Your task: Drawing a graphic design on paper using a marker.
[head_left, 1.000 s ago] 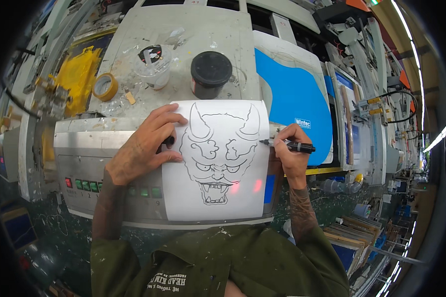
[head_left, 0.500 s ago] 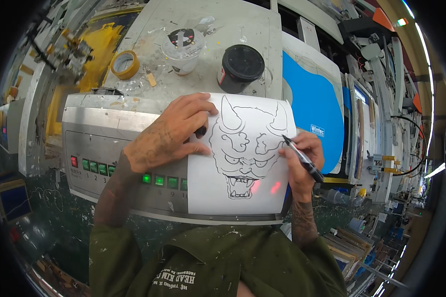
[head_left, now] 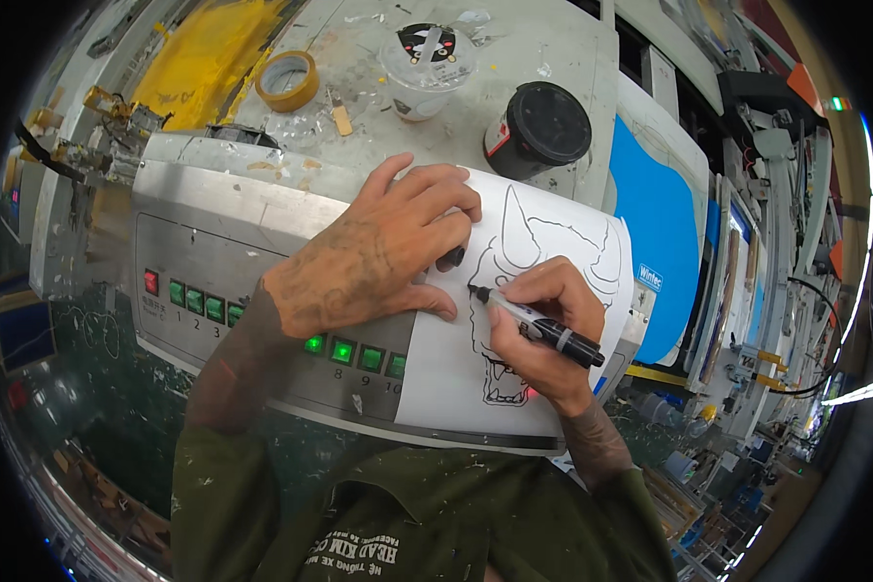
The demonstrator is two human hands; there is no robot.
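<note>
A white sheet of paper [head_left: 438, 383] lies over the front of a metal control panel. On it is a black line drawing of a horned, fanged mask [head_left: 519, 228], partly hidden by my right hand. My right hand [head_left: 558, 315] grips a black-and-white marker pen [head_left: 572, 341], its dark tip at the left outline of the mask. Spread over the sheet's left edge, my left hand [head_left: 369, 252] presses the paper with its thumb. A small black piece, apparently the marker cap [head_left: 453, 256], is tucked in its curled fingers.
The control panel [head_left: 204, 257] has a red switch [head_left: 151, 282] and several green lit buttons [head_left: 342, 350]. Behind stand a tape roll [head_left: 307, 85], a lidded plastic cup [head_left: 419, 82] and a black tub [head_left: 550, 124]. A blue-patterned board [head_left: 660, 242] lies to the right.
My right hand has carried the marker from the mask's right side leftward across the drawing to its left outline. My left hand keeps its place on the paper; the view has shifted.
</note>
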